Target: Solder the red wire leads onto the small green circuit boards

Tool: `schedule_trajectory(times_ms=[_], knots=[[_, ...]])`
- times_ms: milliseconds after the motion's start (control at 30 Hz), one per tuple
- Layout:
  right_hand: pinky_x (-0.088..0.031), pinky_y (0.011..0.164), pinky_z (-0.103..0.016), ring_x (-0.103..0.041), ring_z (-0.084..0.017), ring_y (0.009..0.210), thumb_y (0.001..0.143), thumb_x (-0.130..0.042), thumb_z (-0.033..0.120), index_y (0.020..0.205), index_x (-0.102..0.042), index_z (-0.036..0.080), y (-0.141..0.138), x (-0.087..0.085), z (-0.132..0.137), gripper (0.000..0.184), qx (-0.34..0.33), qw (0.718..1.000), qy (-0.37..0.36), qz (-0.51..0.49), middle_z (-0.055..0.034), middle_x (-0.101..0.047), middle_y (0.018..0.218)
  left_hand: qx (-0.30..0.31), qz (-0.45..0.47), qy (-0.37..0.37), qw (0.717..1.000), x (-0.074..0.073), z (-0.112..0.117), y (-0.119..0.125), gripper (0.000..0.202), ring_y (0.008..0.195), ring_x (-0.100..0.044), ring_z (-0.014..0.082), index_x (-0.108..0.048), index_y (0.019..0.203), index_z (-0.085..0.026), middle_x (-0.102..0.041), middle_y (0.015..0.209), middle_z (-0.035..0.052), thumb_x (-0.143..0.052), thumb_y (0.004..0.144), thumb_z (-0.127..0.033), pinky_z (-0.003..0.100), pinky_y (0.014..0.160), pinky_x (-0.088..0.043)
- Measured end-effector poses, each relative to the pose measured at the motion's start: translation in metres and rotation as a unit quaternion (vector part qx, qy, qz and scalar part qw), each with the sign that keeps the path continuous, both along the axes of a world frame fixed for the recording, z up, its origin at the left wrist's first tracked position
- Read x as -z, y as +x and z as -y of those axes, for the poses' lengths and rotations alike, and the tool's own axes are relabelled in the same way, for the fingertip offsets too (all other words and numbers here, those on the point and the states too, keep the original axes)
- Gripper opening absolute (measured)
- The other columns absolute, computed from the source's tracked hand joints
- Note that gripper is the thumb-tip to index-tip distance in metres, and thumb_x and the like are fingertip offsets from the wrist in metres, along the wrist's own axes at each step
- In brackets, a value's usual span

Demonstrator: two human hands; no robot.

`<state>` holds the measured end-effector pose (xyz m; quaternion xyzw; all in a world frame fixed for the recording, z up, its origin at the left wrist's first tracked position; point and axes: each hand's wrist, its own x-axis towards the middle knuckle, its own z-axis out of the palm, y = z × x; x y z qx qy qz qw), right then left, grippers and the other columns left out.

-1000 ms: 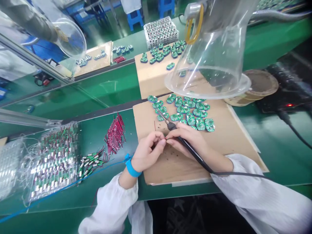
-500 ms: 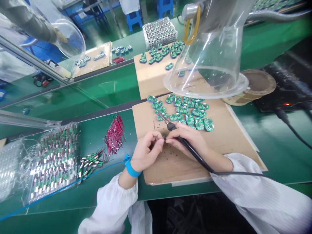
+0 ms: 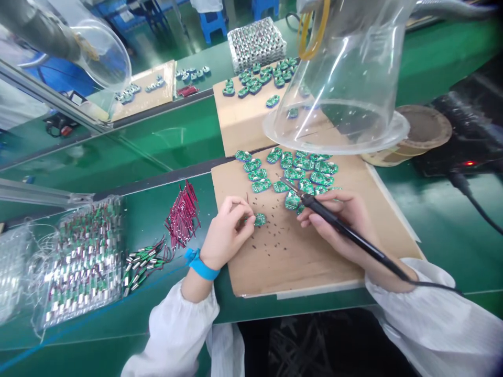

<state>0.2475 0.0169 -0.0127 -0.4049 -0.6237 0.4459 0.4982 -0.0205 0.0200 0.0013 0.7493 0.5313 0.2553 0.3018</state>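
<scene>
- Soldering iron (image 3: 353,235) has swung clear of the work since the earlier frame.
- Left hand (image 3: 226,233), curled, pinches a small green circuit board (image 3: 260,220) on the cardboard sheet (image 3: 298,262), at 6 o'clock from the board pile (image 3: 302,175).
- Right hand (image 3: 338,209), closed, grips the iron penwise, its tip at 10 o'clock, reaching the pile.
</scene>
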Motion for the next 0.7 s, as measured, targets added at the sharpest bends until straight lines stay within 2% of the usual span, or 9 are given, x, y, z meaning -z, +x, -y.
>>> schedule_trajectory(times_ms=[100,200,400,700], knots=[[-0.062,0.070,-0.030,-0.076,-0.017,0.073,0.096,-0.069,0.025,0.113,-0.062,0.027,0.003,-0.001,0.002,0.018,0.026,0.998,-0.058,-0.003,-0.0016,-0.077,0.085,0.004,-0.019,-0.016,1.000,0.001,0.001,0.004,0.004,0.086,-0.061,0.0139,-0.059,0.093,-0.019,-0.054,0.117,0.0070,-0.058,0.096,-0.021,0.023,0.064,-0.048],[-0.059,0.058,-0.028,-0.071,-0.016,0.063,0.097,-0.067,0.033,0.102,-0.065,0.026,0.007,-0.002,0.000,0.008,0.035,0.997,-0.071,-0.004,-0.0008,-0.073,0.075,0.007,-0.023,-0.021,0.999,0.001,0.002,0.004,0.004,0.088,-0.061,0.0146,-0.059,0.094,-0.019,-0.056,0.118,0.0070,-0.057,0.097,-0.021,0.023,0.063,-0.047],[-0.055,0.057,-0.031,-0.068,-0.017,0.062,0.097,-0.067,0.035,0.097,-0.065,0.025,0.013,-0.001,-0.004,0.010,-0.007,0.996,-0.041,0.080,-0.0014,-0.071,0.072,0.016,-0.032,-0.023,0.999,0.000,0.000,0.004,0.006,0.096,-0.062,0.0172,-0.062,0.094,-0.020,-0.057,0.117,0.0069,-0.059,0.097,-0.023,0.024,0.065,-0.048],[-0.053,0.062,-0.032,-0.068,-0.018,0.066,0.095,-0.068,0.031,0.098,-0.065,0.026,0.011,0.001,-0.005,0.007,-0.026,0.991,-0.013,0.127,-0.0007,-0.071,0.075,0.015,-0.030,-0.026,0.999,-0.001,-0.001,0.005,0.004,0.096,-0.063,0.0164,-0.062,0.092,-0.019,-0.059,0.116,0.0055,-0.060,0.096,-0.020,0.024,0.068,-0.049]])
